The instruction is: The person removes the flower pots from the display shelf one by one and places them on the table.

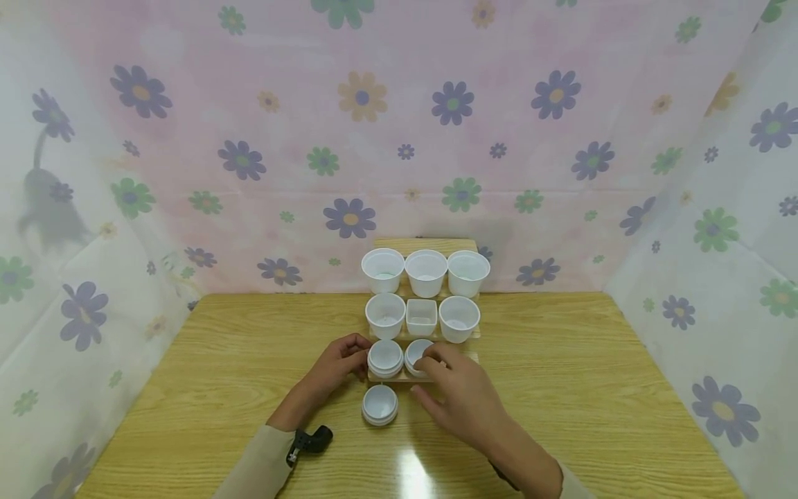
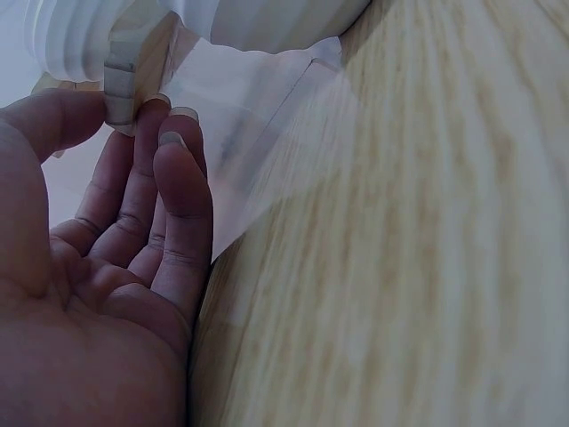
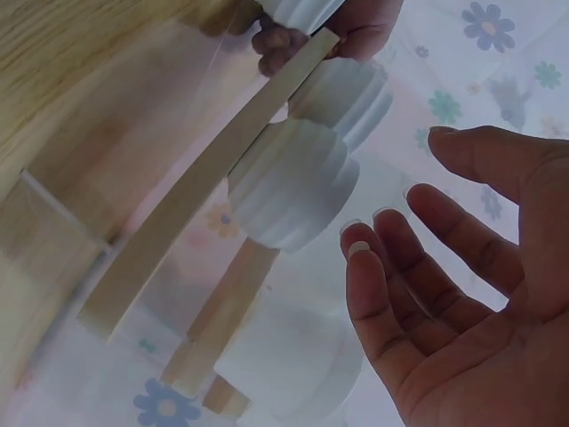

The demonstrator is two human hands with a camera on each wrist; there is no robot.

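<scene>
My left hand (image 1: 343,357) pinches the end of the lowest step of a wooden tiered rack (image 1: 424,245); the left wrist view shows thumb and fingertips on either side of this wooden end (image 2: 135,71). On that step sit two small white ribbed jars, the left jar (image 1: 385,357) close to my left hand and the right jar (image 1: 416,355) under my right hand (image 1: 464,395). In the right wrist view, the right fingers are spread and relaxed, apart from the nearer jar (image 3: 293,187). A third ribbed jar (image 1: 379,405) stands on the table in front.
Higher on the rack stand a white square cup (image 1: 421,317) between round cups (image 1: 385,315), with several white cups (image 1: 427,272) along the top. The wooden table (image 1: 262,346) extends to both sides. Flowered cloth (image 1: 399,138) hangs behind.
</scene>
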